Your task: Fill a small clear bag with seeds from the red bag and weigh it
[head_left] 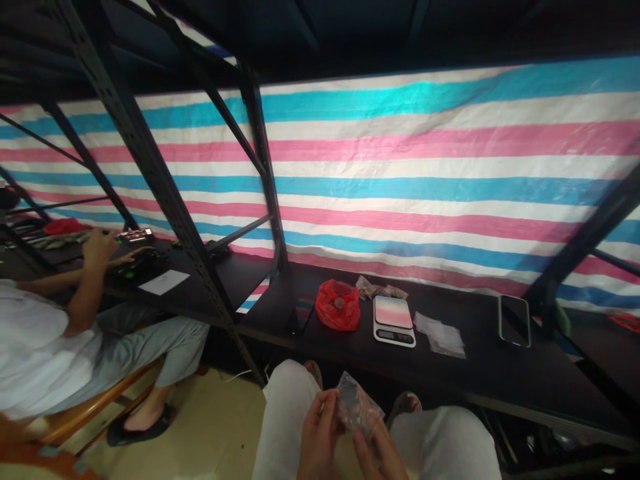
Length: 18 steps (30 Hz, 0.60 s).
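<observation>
1. The person sits at a dark bench, knees in pale trousers showing at the bottom of the view, both hands raised over the lap.
2. The left hand is closed on a small clear plastic bag, thumb and fingers pinching its left edge; the bag holds some small dark contents, too blurred to name.
3. The right hand meets the bag from below and to the right, fingers pinched on its lower corner — so the bag is held between both hands, above the lap and short of the bench edge.
4. On the bench straight ahead stands a small digital scale with a white body and a striped reflection on its platform.
5. Just left of the scale lies a red plastic bag, open at the top, with a dark phone beside it further left.
6. Behind the scale lie a few crumpled clear packets; to its right, a loose pile of empty clear bags.
7. Well apart on the right lies a second phone, screen up.
8. A striped tarpaulin — blue, pink and white — hangs behind the bench, framed by black metal racking.
9. On the left another person in a white top sits on a wooden chair, a hand on things at their own stretch of bench.
</observation>
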Available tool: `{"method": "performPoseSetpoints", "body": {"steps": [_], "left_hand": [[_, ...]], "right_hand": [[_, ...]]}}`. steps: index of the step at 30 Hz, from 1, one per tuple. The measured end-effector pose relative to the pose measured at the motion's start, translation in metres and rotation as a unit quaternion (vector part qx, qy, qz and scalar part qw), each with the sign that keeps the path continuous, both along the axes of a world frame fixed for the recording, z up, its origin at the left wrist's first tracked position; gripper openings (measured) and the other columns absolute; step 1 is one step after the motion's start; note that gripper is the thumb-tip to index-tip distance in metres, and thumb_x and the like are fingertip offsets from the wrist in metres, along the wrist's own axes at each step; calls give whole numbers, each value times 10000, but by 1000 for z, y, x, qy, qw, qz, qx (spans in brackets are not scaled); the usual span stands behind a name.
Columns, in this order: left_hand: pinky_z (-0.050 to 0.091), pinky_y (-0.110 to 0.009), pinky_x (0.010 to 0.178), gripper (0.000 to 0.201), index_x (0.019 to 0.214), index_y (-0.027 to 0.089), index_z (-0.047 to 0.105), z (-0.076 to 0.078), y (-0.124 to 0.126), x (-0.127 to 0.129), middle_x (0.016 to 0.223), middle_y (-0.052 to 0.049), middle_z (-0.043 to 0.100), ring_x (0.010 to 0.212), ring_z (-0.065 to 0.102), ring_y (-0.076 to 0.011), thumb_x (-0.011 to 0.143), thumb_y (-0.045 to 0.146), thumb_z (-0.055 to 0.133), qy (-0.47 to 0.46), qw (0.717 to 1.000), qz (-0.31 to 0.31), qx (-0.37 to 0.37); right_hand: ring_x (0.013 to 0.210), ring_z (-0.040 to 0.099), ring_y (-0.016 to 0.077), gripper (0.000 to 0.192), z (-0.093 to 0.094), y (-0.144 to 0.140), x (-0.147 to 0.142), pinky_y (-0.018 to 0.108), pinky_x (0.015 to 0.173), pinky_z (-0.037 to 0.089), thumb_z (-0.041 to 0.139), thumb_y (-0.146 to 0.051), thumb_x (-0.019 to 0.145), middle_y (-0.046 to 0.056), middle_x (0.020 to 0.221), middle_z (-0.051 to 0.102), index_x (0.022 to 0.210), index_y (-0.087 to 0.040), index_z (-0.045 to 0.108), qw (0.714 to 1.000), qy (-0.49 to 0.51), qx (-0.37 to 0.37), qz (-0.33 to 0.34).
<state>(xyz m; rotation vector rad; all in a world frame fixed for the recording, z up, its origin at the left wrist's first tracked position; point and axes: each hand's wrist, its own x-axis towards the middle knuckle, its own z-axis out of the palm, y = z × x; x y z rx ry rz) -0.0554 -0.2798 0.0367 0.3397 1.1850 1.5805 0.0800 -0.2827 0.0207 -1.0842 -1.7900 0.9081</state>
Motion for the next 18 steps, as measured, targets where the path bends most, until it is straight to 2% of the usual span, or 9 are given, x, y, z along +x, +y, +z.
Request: {"method": "performPoseSetpoints", "body": {"steps": [4,6,7,9,11,13,14,16,18], "left_hand": [[593,-362,729,624,967,204,711,-15,4,1,971,-88,775,840,751,-265,612,670,926,0,1000,16,-20],[609,-394,801,583,1097,203,728,-25,0,-5,1115,-124,767,961,754,-299,690,580,903,79,997,26,-6],[615,-417,860,565,1182,208,724,-29,-2,-10,1214,-143,750,1053,745,-320,742,527,874,170,985,33,20],[546,-498,1091,593,1427,235,648,-34,-6,-22,1514,-175,624,1388,607,-370,867,385,769,405,906,-9,124],[444,-570,1207,700,1540,270,578,-30,-6,-34,1637,-163,538,1520,481,-398,860,261,744,586,777,-104,203],[353,-602,1268,854,1634,310,465,-18,-3,-45,1685,-127,503,1562,429,-389,830,146,702,691,657,-184,236],[337,-589,1279,912,1660,314,419,-10,0,-49,1676,-109,521,1562,430,-376,812,122,694,719,615,-214,243],[330,-548,1290,905,1648,324,430,3,5,-56,1600,-65,616,1533,475,-345,807,116,692,740,564,-263,257],[367,-505,1270,849,1614,318,479,10,7,-60,1515,-50,688,1483,530,-334,816,141,711,742,545,-284,269]], "right_hand": [[1487,569,261,514,-22,5,-8,406,1236,465,512,-483,1101,107,1531,668,1573,-296,595,1000,14,2,-9],[1526,522,246,543,-35,9,-5,405,1263,421,497,-487,1108,113,1604,602,1613,-288,542,1000,17,7,-7],[1538,506,242,553,-41,12,-2,408,1275,399,491,-492,1110,118,1622,583,1620,-281,531,1000,18,11,-3],[1537,507,249,556,-52,20,7,420,1283,381,493,-505,1107,131,1619,582,1604,-264,553,1000,12,17,17],[1516,534,273,558,-60,28,16,434,1263,414,519,-504,1093,143,1604,595,1585,-248,582,998,-14,14,65],[1486,567,304,559,-66,34,22,438,1212,484,581,-485,1056,141,1584,612,1563,-252,613,992,-54,4,118],[1466,587,316,552,-68,35,22,434,1182,519,620,-467,1030,129,1567,629,1544,-268,635,989,-70,-2,133],[1422,630,327,514,-69,31,20,414,1125,575,682,-406,983,95,1519,675,1488,-314,690,989,-81,-7,121],[1377,669,326,487,-68,23,16,388,1086,605,695,-328,962,67,1465,719,1447,-354,722,994,-69,4,83]]}}
